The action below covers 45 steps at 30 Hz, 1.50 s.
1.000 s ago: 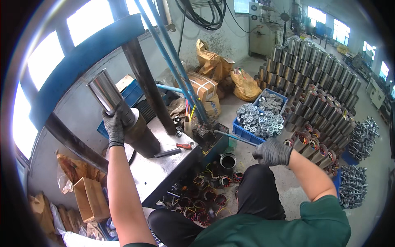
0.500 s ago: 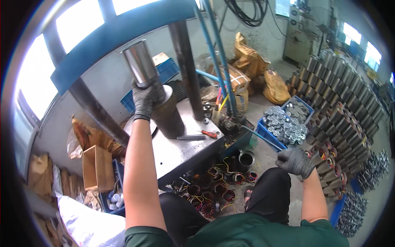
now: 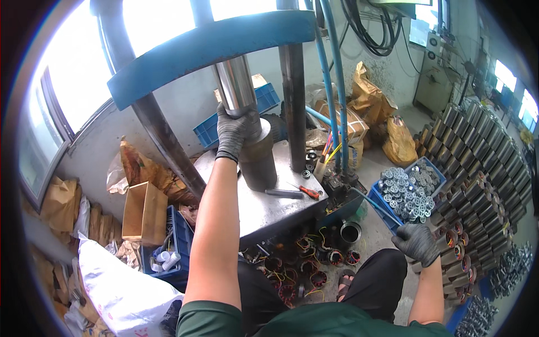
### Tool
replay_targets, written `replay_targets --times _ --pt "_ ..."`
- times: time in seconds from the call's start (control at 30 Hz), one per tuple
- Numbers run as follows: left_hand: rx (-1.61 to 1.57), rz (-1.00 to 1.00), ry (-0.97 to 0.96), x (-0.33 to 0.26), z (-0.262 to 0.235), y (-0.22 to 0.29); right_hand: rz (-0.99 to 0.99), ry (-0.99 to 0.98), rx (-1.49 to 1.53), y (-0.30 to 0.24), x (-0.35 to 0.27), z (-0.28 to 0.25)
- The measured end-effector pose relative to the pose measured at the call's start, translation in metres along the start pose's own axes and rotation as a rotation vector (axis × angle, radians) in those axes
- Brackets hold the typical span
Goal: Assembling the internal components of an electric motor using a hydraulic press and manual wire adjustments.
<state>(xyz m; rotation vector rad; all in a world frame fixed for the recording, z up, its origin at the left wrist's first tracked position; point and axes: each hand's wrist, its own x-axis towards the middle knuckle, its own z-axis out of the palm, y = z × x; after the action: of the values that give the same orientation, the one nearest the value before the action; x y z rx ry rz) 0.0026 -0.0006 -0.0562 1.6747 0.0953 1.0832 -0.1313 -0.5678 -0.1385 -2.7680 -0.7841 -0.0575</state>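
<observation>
The right arm (image 3: 428,295) has swung from slanting sideways to pointing forward. A big blue beam (image 3: 213,48) hides the top of a silver tube (image 3: 236,87). Under it, a table (image 3: 261,212) holds a fat dark post (image 3: 259,168). The left hand (image 3: 233,135), arm stretched out, wraps around the tube's bottom, by the post. The right hand (image 3: 416,244) curls tight on a thin blue rod (image 3: 379,206). A little red screwdriver (image 3: 309,192) lies near the post.

The view is turned leftward. The upper rim of the steel cylinder (image 3: 236,87), previously visible, is now hidden at the blue crossbeam (image 3: 219,48). More of the white sack (image 3: 120,281) shows.
</observation>
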Motion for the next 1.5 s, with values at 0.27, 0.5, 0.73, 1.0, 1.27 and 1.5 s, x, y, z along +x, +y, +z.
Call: replay_targets --times 0.27,0.5,0.73,1.0,1.27,1.5 --pt "-0.063 -0.059 0.003 -0.004 0.004 0.006 -0.004 0.056 0.043 -0.006 -0.002 -0.002" --pt "0.004 -0.04 0.017 0.001 -0.004 -0.003 -0.014 0.045 0.061 -0.006 0.0 0.0" --pt "-1.206 -0.33 -0.176 -0.005 -0.007 0.018 -0.009 0.032 0.042 -0.003 0.0 0.002" --pt "0.076 -0.052 0.004 -0.002 -0.003 0.003 -0.16 0.26 0.029 -0.015 0.061 -0.044" --pt "-0.002 -0.027 0.011 0.0 0.002 -0.007 -0.343 0.705 -0.016 -0.001 0.198 -0.078" --pt "-0.101 -0.052 -0.008 0.0 0.0 -0.014 -0.116 0.283 -0.024 -0.012 0.115 -0.075"
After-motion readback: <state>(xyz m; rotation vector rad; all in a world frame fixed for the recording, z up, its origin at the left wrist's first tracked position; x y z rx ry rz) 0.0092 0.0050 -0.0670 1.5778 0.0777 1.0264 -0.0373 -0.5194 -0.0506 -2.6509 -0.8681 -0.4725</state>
